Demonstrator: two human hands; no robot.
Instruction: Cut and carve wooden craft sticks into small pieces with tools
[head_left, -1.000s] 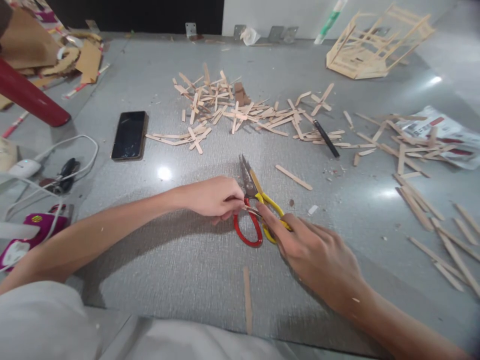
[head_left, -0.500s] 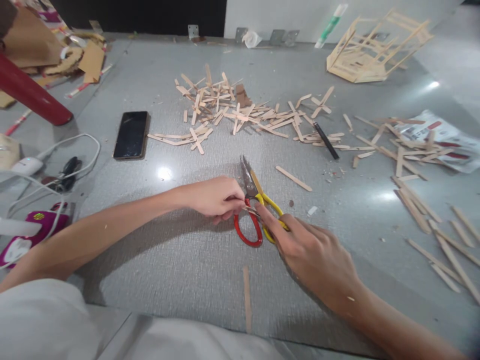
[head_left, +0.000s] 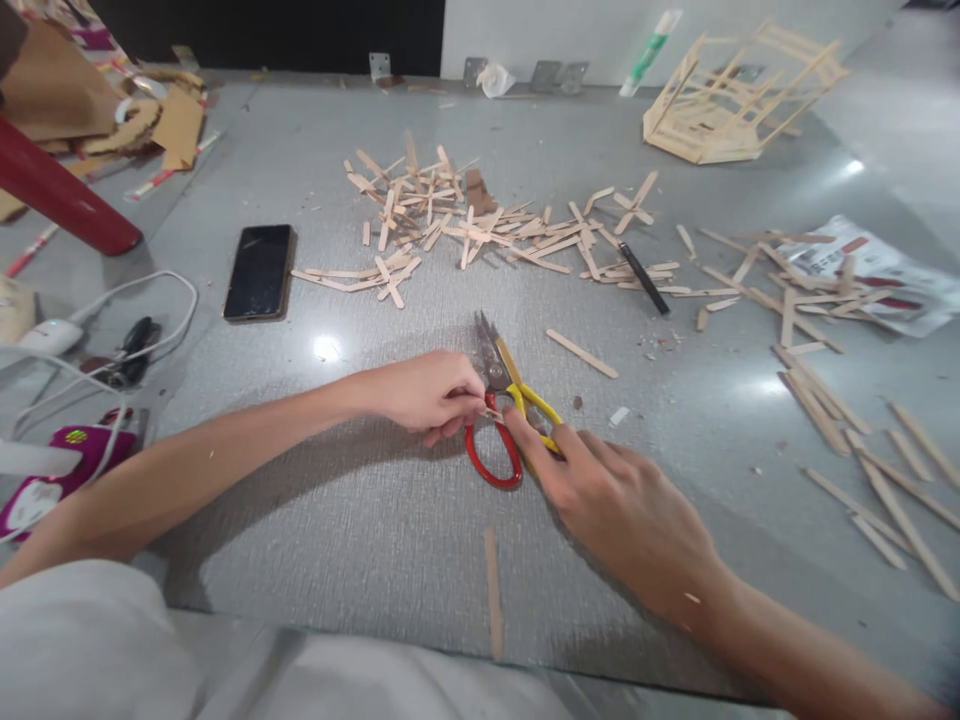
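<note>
Pinched between the fingertips of my left hand [head_left: 439,393] and my right hand [head_left: 619,490] is a thin wooden craft stick [head_left: 493,414], mostly hidden by the fingers. Both hands are closed on it. Directly under them lie scissors [head_left: 496,372] with one red and one yellow handle, their blades pointing away from me and slightly apart. My right fingers cover part of the yellow handle. One loose stick [head_left: 581,354] rests right of the blades, and another stick [head_left: 493,592] lies near the table's front edge.
Heaped craft sticks [head_left: 480,225] spread across the back. A black pen-like tool [head_left: 643,278] lies at their right end. More sticks lie by a plastic packet [head_left: 862,262]. A hexagonal stick frame [head_left: 701,145] stands at back right. Left are a phone [head_left: 259,272], cables [head_left: 191,285] and a red post [head_left: 64,190].
The whole view has shifted slightly, moving things a little to the left. Both hands stay together over the scissors, with the stick still between the fingers.
</note>
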